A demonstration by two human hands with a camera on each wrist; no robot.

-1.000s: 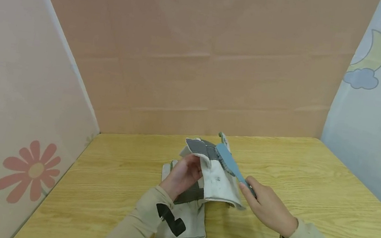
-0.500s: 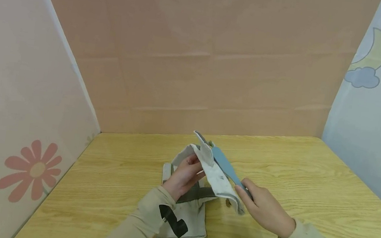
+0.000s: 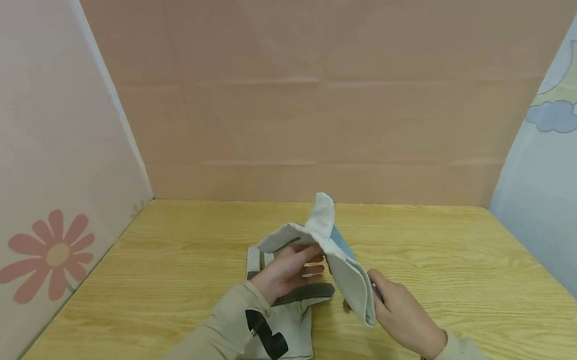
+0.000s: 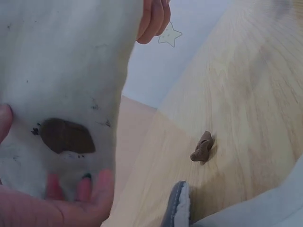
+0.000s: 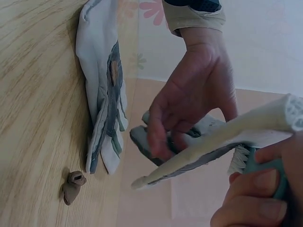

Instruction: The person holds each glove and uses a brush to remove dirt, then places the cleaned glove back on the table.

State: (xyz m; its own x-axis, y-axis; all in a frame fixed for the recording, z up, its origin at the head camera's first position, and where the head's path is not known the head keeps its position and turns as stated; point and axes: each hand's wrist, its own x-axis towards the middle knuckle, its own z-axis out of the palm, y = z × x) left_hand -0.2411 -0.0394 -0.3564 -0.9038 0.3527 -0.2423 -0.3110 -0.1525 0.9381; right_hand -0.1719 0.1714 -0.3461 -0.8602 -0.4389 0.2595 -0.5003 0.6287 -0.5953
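Observation:
My left hand (image 3: pixel 285 272) holds up a whitish work glove (image 3: pixel 354 281) with grey patches, its thumb and fingers at the cloth. Seen from the left wrist, a flat brown patch (image 4: pixel 68 136) and small dark marks show on the glove's pale side. My right hand (image 3: pixel 409 318) grips the handle of a blue brush (image 3: pixel 342 242). The raised glove covers most of the brush in the head view; white bristles (image 5: pixel 238 158) show beside the glove in the right wrist view. A second glove (image 3: pixel 298 337) lies on the table below my left hand.
On the wooden table (image 3: pixel 175 262), a small brown lump (image 4: pixel 203 147) lies beside the second glove. A brown backdrop (image 3: pixel 307 116) stands behind, with patterned side panels at left (image 3: pixel 55 145) and right (image 3: pixel 562 195).
My left hand has turned the held glove, so its grey-patched side faces away and the plain pale side shows. The brush has slipped mostly behind the glove; my right hand barely moved.

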